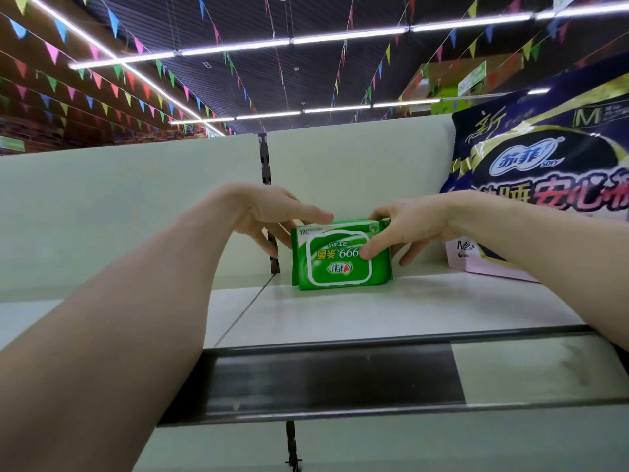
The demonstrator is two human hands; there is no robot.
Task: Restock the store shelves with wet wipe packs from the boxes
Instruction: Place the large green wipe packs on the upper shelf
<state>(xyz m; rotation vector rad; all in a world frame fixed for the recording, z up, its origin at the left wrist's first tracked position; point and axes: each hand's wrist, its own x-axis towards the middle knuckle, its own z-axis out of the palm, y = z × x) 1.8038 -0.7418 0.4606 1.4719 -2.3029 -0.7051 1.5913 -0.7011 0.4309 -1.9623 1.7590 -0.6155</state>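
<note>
Two hands steady a green wet wipe pack (pixel 340 267) on the white shelf (pixel 374 308).
The pack stands upright on its long edge, with the print upside down, and a second green edge shows just behind it. The left hand (pixel 269 212) lies at the pack's upper left corner with fingers nearly straight, the index finger on top. The right hand (pixel 412 223) pinches the pack's upper right corner, thumb on the front face. To the right of the pack, apart from it, stands a large dark blue bag (pixel 551 158). In front of the pack runs the dark price strip (pixel 340 379).
</note>
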